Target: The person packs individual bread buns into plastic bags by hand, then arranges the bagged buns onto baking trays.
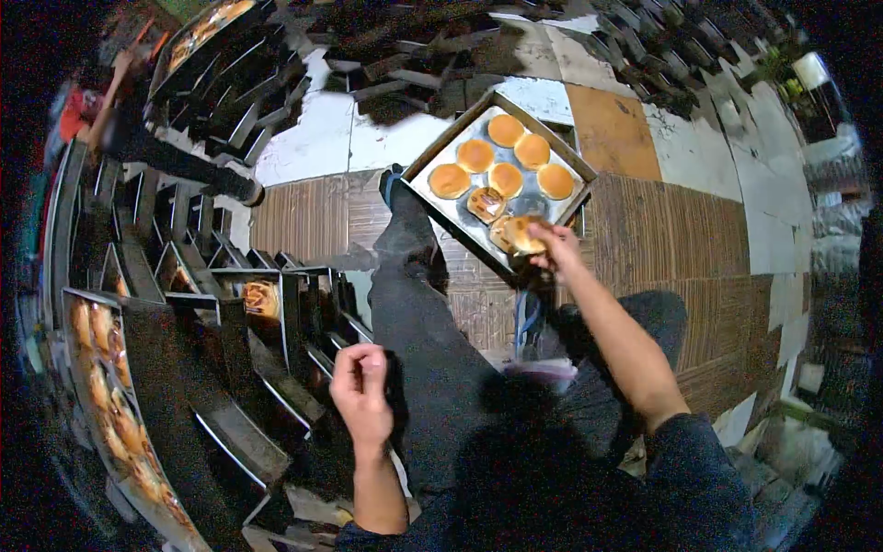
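In the head view, a square metal tray (432, 204) holds several round golden buns (505, 181). One bun with a dark, shiny patterned top (486, 204) lies toward its near side. At the tray's near right corner, my right hand (555, 250) pinches a browned bun (526, 234), slightly blurred. Another bun may lie against it; the overlap makes this hard to tell. My left hand (361, 382) is curled into a loose fist above my left leg, apart from the tray, with nothing showing in it.
Dark metal trays or moulds crowd the left, including a long tray of glossy baked bread (115, 414) and a compartment with one patterned bun (261, 299). More dark tins (405, 78) lie at the back. Another person's leg (198, 170) is at upper left. Tiled floor (681, 221) lies right.
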